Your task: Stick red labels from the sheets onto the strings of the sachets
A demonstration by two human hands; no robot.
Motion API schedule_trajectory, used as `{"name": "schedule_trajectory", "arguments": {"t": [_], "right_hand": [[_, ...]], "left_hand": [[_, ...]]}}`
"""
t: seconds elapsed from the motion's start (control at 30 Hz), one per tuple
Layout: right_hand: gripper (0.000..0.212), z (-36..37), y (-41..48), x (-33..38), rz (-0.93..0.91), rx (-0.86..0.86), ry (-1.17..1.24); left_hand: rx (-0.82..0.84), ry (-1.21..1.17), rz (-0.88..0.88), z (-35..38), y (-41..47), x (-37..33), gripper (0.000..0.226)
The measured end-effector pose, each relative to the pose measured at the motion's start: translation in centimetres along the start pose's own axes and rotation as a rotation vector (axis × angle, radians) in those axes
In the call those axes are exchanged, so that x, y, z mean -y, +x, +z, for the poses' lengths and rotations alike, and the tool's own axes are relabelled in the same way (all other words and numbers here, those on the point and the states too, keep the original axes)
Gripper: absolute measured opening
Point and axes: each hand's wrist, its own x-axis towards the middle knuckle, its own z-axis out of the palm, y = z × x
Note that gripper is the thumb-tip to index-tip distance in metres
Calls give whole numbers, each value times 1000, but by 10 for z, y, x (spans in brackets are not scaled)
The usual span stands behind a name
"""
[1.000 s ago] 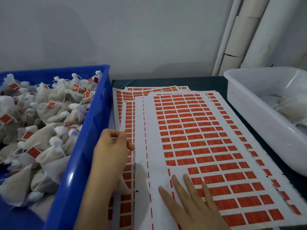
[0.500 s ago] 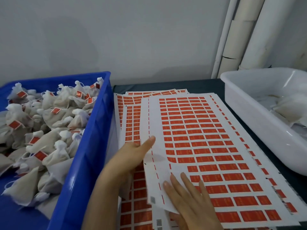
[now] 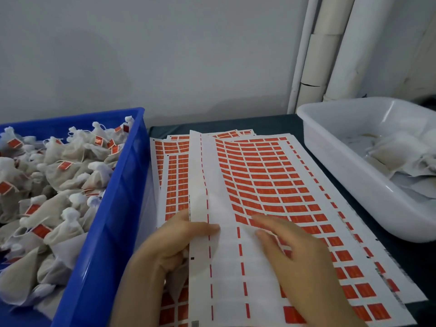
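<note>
A stack of white sheets with rows of red labels [image 3: 271,175] lies on the dark table in the middle. The top sheet [image 3: 221,263] has a bare white strip on its left and is lifted along that edge. My left hand [image 3: 172,241] pinches this left edge, thumb on top; a white sachet [image 3: 177,277] seems tucked under its fingers. My right hand [image 3: 299,260] rests flat on the sheet, fingers spread. White sachets with red-labelled strings [image 3: 54,185] fill the blue crate [image 3: 111,220] on the left.
A white plastic tub [image 3: 354,175] with several sachets stands at the right, close to the sheets. A grey wall and white pipes [image 3: 330,50] rise behind. The dark table [image 3: 271,122] shows at the back.
My left hand has slid under the top sheet's left edge and raised it, thumb now on top. The sheet has shifted and curled. My right hand moved up onto the sheet.
</note>
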Motion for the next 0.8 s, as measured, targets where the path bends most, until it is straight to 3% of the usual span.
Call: {"name": "schedule_trajectory", "arguments": {"t": [0.2,0.5,0.8], "right_hand": [[52,12,19,6,-66,-24,63],[44,17,19,11,-206,-79,12],[22,13,27,13,-132,-57,-6]], "left_hand": [[2,-17,73,3,-2,3,39],[27,-63,191,3,0,4,52],[-24,13,189,7,1,1,57]]}}
